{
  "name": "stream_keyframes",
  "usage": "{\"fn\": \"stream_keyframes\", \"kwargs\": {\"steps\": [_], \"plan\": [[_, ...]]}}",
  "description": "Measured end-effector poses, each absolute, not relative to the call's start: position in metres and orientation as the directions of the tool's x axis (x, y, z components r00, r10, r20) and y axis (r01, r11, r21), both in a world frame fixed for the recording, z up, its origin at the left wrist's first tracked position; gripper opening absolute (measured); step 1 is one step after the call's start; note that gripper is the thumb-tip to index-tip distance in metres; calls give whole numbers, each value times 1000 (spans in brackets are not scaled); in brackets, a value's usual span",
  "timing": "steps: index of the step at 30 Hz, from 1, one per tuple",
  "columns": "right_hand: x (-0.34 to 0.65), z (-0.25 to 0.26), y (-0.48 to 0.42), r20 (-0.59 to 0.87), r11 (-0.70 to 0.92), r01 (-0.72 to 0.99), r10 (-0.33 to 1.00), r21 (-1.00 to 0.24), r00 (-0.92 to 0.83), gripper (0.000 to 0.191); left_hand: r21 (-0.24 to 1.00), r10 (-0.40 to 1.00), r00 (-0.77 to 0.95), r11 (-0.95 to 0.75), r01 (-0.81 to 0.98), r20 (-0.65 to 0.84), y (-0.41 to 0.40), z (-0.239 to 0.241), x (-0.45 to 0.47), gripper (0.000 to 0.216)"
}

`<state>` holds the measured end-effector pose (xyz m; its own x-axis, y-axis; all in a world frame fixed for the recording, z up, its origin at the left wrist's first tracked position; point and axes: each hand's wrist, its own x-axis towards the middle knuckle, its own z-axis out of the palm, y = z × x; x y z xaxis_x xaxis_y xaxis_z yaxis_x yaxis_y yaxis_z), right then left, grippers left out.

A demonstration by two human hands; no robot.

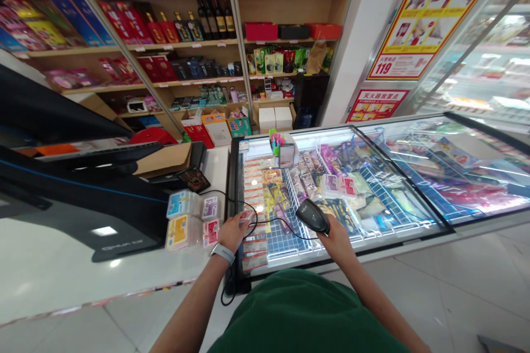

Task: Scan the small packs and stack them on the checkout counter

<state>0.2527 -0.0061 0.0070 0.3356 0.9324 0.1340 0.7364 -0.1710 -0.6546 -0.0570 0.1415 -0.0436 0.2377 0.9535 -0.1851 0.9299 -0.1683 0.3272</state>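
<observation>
My right hand (333,234) is wrapped around the handle of a black barcode scanner (311,216), held over the freezer's glass top with its head toward the left. A black cable (265,222) loops from the scanner across to the left. My left hand (232,233), a watch on its wrist, is closed on a small clear plastic box (247,215) with a reddish label, partly covered by the fingers. Beside that hand, stacked clear boxes (179,230) with blue, yellow, purple and red labels stand on the white counter. More such boxes (338,186) lie on the freezer glass.
A chest freezer (406,233) with packaged ice creams in wire baskets spans the front. On the left are a dark checkout machine (78,215) and the counter (83,281). Stocked shelves (174,47) stand behind. Small colourful items (278,143) sit at the freezer's far edge.
</observation>
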Motion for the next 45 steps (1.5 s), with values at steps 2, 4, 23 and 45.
{"fn": "stream_keyframes", "kwargs": {"steps": [2, 4, 23, 45], "plan": [[253, 6, -6, 132, -169, 731, 933, -661, 335, 31, 344, 950, 242, -165, 924, -196, 142, -41, -57, 49], [254, 4, -6, 138, -162, 731, 933, -663, 332, 32, 347, 949, 237, -156, 925, -207, 143, -38, -57, 47], [254, 1, -5, 183, -138, 748, 926, -649, 330, 32, 159, 949, 188, -151, 976, -252, 150, -20, -54, 40], [252, 9, -5, 141, -171, 740, 930, -651, 339, 28, 451, 994, 72, -24, 892, -88, 164, -7, -66, 22]]}}
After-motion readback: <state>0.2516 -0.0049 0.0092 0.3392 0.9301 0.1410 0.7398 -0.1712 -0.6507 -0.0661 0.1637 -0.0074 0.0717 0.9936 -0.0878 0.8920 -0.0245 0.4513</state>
